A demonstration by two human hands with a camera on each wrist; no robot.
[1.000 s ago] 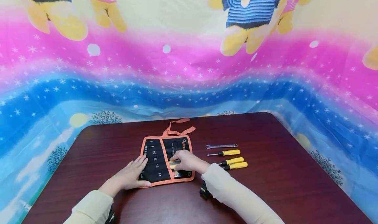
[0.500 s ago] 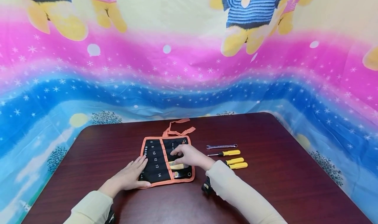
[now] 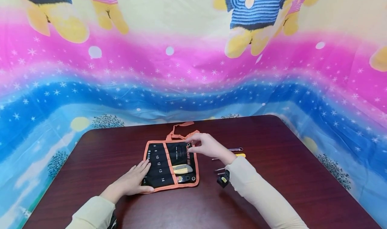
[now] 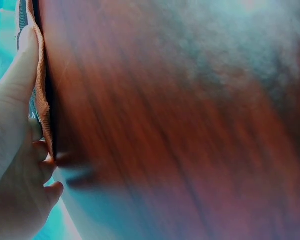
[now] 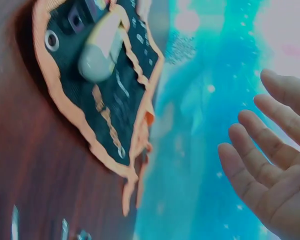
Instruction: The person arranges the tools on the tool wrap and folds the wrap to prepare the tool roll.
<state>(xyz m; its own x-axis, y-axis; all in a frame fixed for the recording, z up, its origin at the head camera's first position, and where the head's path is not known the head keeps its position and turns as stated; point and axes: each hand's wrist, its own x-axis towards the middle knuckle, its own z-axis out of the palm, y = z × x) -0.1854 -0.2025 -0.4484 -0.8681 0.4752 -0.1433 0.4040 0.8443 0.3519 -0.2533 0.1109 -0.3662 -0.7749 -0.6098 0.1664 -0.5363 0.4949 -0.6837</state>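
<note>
A black tool pouch (image 3: pixel 196 165) with orange trim lies unrolled on the table, its pockets numbered. My left hand (image 3: pixel 133 178) rests flat on its left edge, fingers straight, the thumb along the near corner. In the pockets sit a utility knife (image 3: pixel 182 169) with a grey and yellow handle and a black-ended tool (image 3: pixel 182 179) whose kind I cannot tell. Over the pouch's far right corner hovers my right hand (image 3: pixel 208 146). In the right wrist view the fingers (image 5: pixel 270 145) are spread loosely and hold nothing; the pouch stands apart from them.
Right of the pouch lie a combination wrench (image 3: pixel 237 149) and a yellow-handled screwdriver (image 3: pixel 241 154), partly behind my right hand and sleeve. Two more shafts show by the right wrist camera. Orange ties (image 3: pixel 178 130) trail toward the table's back edge. A patterned cloth (image 3: pixel 181 71) hangs behind.
My right hand has left the utility knife, which stays in its pocket, and has moved up and right. The right sleeve now covers the screwdriver handles more. My left hand has not moved.
</note>
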